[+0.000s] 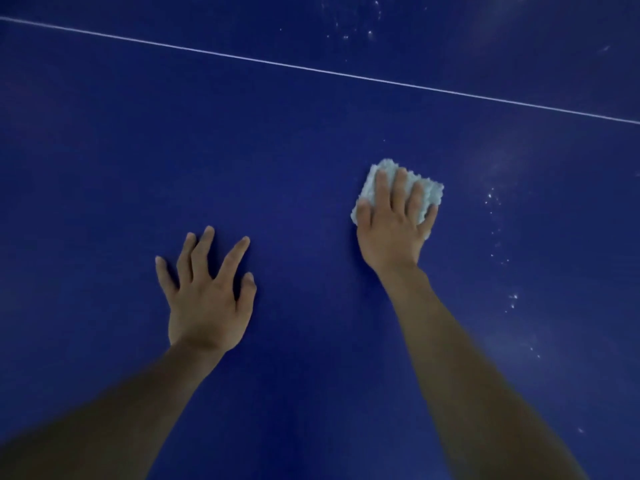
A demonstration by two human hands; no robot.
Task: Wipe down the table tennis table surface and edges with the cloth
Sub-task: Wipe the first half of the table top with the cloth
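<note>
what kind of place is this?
Likely a sports or games room, though only a blue table tennis table shows, with a thin white line and white specks at right. The right hand presses a pale cloth on it; the left hand rests flat.

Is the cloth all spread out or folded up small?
Folded small, it seems: the cloth peeks out only slightly around the right hand pressing flat on it.
</note>
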